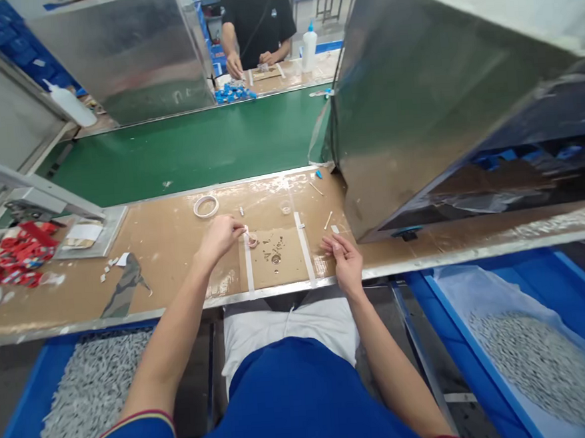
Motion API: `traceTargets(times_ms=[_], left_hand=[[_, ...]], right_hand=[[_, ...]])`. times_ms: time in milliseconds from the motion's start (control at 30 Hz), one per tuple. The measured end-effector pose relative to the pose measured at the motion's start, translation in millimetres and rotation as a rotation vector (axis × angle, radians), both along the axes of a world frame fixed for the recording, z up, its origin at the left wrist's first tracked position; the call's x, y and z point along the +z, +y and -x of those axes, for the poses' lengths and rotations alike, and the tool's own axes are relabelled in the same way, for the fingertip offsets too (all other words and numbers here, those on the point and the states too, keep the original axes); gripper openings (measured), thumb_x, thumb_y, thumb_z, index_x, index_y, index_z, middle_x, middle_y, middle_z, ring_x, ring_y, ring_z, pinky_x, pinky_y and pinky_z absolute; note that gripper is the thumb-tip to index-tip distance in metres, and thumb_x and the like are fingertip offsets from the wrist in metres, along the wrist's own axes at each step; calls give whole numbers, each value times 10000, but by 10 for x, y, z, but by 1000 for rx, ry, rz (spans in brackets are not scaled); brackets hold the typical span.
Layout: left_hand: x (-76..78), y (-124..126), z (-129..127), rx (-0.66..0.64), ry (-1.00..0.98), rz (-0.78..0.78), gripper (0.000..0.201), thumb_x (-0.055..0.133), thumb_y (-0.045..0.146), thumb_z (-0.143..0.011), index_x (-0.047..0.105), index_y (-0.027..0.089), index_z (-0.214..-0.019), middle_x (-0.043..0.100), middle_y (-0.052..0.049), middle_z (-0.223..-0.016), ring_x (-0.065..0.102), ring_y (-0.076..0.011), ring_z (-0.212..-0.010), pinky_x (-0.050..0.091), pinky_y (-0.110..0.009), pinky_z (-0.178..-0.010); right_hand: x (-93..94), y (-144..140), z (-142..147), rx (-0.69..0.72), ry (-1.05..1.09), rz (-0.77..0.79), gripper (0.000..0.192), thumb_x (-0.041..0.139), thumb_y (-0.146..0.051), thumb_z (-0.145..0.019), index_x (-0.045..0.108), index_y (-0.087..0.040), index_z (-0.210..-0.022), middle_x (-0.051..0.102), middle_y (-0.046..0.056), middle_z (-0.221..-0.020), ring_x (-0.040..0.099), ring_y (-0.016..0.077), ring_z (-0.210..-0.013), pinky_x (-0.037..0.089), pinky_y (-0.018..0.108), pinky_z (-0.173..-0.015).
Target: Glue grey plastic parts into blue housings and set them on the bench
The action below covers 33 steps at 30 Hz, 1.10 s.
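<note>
My left hand [220, 237] is closed in a pinch at the left edge of a cardboard pad [291, 272]. A small whitish piece shows at its fingertips, too small to name. White tape strips hold the pad's two sides, and its surface carries dark stains and a small round spot. Just right of the pad, my right hand [346, 258] is low over the table, palm partly up, fingers stretched out and apart, with nothing plainly in them. A cotton swab [328, 220] lies just beyond it. Between the hands, farther back, stands a small clear cup [286, 207].
A tape roll [206, 206] lies behind my left hand. Red parts [22, 254] are heaped left, beside a metal press. A green conveyor [207, 145] runs behind the table; a metal housing [415, 104] rises at right. Blue bins hold grey pieces. A co-worker [258, 21] sits opposite.
</note>
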<state>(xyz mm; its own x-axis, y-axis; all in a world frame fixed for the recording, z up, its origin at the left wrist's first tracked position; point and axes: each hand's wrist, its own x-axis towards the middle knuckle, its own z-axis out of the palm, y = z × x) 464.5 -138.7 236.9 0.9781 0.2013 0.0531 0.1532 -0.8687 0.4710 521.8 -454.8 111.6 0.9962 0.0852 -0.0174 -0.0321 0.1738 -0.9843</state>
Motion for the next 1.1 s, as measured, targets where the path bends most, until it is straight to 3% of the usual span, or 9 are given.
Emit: traceTargets(times_ms=[133, 300, 467, 633, 733, 900, 1000, 1100], left_hand=[[-11, 36, -26, -84, 64, -115, 186, 631, 270, -812, 761, 212, -692, 715, -97, -806, 635, -255, -758, 419, -341, -702], [24, -33, -42, -28, 75, -58, 120, 584, 220, -785, 680, 208, -713, 737, -80, -792, 645, -245, -765, 411, -327, -695], [179, -70, 38, 26, 18, -19, 60, 579, 206, -761, 601, 214, -706, 703, -47, -747, 619, -215, -722, 405, -316, -691], [371, -133, 218, 118, -96, 127, 128, 672, 303, -762, 614, 214, -691, 662, -25, -705, 569, -188, -677, 418, -316, -690], [486, -337, 381, 194, -183, 480, 224, 788, 386, -725, 657, 205, -710, 653, -26, -722, 553, -170, -677, 430, -296, -658], [634, -956, 754, 185, -326, 1435, 364, 952, 356, -611, 641, 186, -689, 589, 9, -716, 492, -91, -628, 412, -204, -566], [659, -1297, 985, 148, -371, 1873, 322, 928, 361, -695, 656, 196, -746, 390, 75, -557, 330, -55, -493, 317, -158, -461], [636, -1505, 1189, 117, -413, 2046, 231, 780, 430, -872, 678, 223, -856, 117, 117, -465, 85, -74, -416, 200, -174, -388]], right_hand=[[111, -16, 27, 3, 50, -104, 513, 728, -550, -849, 676, -179, -1200, 799, 158, -1110, 784, 234, -887, 610, 353, -723], [158, -47, 92, 3, 56, -158, 469, 740, -520, -845, 675, -191, -1172, 806, 137, -1072, 772, 204, -844, 599, 319, -694], [227, -79, 154, -3, 114, -200, 465, 779, -510, -813, 676, -200, -1145, 808, 123, -1063, 768, 199, -826, 590, 299, -651], [538, -104, 303, 39, 138, -273, 431, 848, -420, -770, 705, -216, -1121, 812, 96, -1073, 772, 182, -838, 586, 256, -629], [805, -101, 449, 97, 79, -238, 353, 808, -397, -832, 711, -226, -1125, 817, 89, -1039, 775, 201, -839, 601, 283, -631], [1320, -31, 746, 236, -154, -164, 147, 742, -318, -908, 735, -272, -1047, 808, 33, -918, 750, 171, -764, 621, 298, -659], [1615, 43, 899, 318, -361, -106, 155, 712, -232, -924, 742, -304, -1058, 776, 22, -889, 727, 176, -780, 621, 324, -689], [1842, 130, 993, 368, -576, -46, 233, 718, -175, -907, 743, -312, -1093, 739, 35, -873, 692, 195, -758, 598, 341, -638]])
